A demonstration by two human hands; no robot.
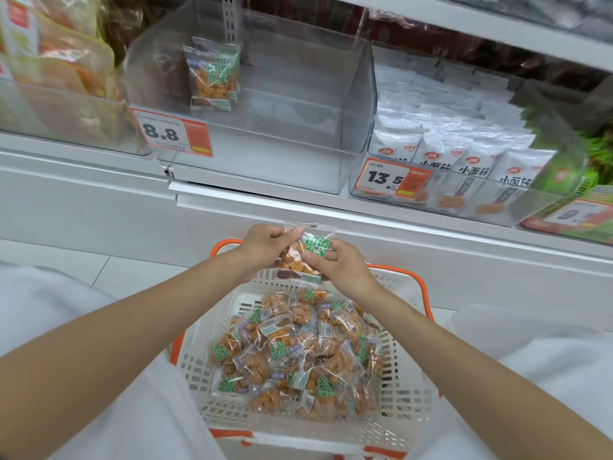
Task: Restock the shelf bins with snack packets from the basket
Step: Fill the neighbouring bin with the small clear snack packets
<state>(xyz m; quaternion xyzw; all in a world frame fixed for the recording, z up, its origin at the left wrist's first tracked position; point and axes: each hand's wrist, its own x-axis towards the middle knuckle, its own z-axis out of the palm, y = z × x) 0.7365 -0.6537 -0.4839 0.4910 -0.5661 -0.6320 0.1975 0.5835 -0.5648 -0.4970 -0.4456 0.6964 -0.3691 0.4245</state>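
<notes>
Both hands hold one clear snack packet with orange pieces and a green label, above the far end of the basket. My left hand pinches its upper left edge. My right hand grips its lower right side. Below, a white basket with orange handles holds several of the same packets. On the shelf above, a clear bin with an 8.8 price tag holds a single matching packet standing at its back left.
To the right, a bin tagged 13.5 is full of white packets. At the left stands a bin of orange-yellow bags. Green packets fill the far right. A white shelf ledge juts out above the basket.
</notes>
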